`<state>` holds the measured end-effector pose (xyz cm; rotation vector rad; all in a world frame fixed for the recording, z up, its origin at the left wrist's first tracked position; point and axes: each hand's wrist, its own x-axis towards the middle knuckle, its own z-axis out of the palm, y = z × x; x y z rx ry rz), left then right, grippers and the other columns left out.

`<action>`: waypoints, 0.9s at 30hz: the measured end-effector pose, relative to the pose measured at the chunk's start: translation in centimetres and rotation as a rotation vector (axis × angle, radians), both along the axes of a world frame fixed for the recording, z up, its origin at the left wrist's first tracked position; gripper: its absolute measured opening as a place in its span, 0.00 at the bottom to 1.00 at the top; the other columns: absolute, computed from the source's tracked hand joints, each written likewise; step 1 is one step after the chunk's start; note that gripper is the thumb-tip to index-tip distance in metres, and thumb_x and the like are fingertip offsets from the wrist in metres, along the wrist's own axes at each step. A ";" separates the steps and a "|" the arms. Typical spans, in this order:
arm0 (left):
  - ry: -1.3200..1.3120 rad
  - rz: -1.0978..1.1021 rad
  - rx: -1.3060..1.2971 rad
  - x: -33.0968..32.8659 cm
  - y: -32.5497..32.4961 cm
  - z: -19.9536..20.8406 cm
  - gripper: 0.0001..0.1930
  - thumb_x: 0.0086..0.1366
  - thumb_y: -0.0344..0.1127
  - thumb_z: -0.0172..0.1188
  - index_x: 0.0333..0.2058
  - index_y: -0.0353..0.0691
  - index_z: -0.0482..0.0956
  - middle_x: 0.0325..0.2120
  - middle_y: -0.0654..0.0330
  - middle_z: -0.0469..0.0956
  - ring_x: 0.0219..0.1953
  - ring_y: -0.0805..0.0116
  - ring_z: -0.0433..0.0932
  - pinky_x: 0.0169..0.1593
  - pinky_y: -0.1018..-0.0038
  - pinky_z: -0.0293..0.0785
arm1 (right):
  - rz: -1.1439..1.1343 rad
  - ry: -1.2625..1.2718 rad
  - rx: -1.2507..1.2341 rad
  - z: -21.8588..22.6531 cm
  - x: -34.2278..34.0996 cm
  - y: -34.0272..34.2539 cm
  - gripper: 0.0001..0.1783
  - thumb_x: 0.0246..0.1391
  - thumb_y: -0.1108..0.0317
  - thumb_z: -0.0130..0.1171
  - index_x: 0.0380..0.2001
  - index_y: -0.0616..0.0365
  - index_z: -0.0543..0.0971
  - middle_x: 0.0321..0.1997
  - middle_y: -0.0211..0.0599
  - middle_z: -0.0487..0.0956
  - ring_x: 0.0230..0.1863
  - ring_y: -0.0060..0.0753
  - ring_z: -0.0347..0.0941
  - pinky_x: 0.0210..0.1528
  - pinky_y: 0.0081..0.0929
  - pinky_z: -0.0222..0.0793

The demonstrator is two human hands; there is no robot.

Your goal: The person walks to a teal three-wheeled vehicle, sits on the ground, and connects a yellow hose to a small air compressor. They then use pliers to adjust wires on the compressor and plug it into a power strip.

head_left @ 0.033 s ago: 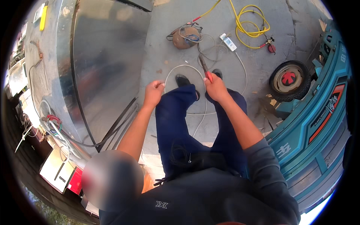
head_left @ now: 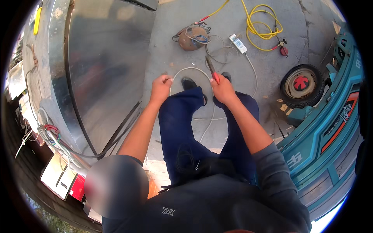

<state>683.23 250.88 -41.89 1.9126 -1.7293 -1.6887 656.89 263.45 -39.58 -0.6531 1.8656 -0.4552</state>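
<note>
A loop of thin white cable (head_left: 190,68) arches between my two hands above the grey floor. My left hand (head_left: 161,88) is closed, pinching the cable at the loop's left side between thumb and fingers. My right hand (head_left: 223,90) is closed round a red-handled tool (head_left: 213,71). Its long dark end points up and away; whether it is a knife or pliers is not clear. The loop's right side meets the right hand at the thumb. More cable hangs below, in front of my dark blue trousers (head_left: 176,120).
Ahead lie a brown rounded object (head_left: 193,39) with wires, a white power strip (head_left: 237,43) and a coiled yellow hose (head_left: 268,35). At right are a wheel (head_left: 302,85) and a teal vehicle side (head_left: 330,128). A large metal panel (head_left: 108,70) stands at left.
My left hand has shifted slightly away from me, still pinching the cable. The view has turned a little; my right hand keeps its grip on the red-handled tool.
</note>
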 end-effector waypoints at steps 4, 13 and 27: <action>-0.215 -0.263 -0.274 -7.7 -7.4 -9.4 0.16 0.62 0.38 0.68 0.45 0.34 0.82 0.32 0.54 0.84 0.36 0.62 0.83 0.41 0.66 0.77 | 0.001 -0.033 0.022 -8.1 0.7 -3.3 0.20 0.67 0.54 0.54 0.49 0.59 0.78 0.45 0.60 0.82 0.51 0.65 0.76 0.52 0.50 0.71; -0.263 -0.275 -0.282 -14.3 -9.2 -16.8 0.27 0.57 0.44 0.74 0.51 0.45 0.73 0.48 0.53 0.80 0.53 0.49 0.80 0.50 0.53 0.77 | -0.010 -0.342 0.098 -13.8 -2.0 -7.3 0.15 0.68 0.59 0.53 0.42 0.61 0.78 0.32 0.49 0.82 0.31 0.48 0.79 0.39 0.42 0.73; -0.023 -0.029 -0.364 -13.3 -7.6 -21.2 0.13 0.56 0.39 0.74 0.35 0.45 0.79 0.41 0.57 0.74 0.46 0.56 0.77 0.47 0.60 0.75 | 1.382 1.398 -0.409 -9.5 -6.2 -16.7 0.22 0.63 0.61 0.58 0.58 0.53 0.74 0.40 0.40 0.76 0.40 0.35 0.74 0.32 0.23 0.74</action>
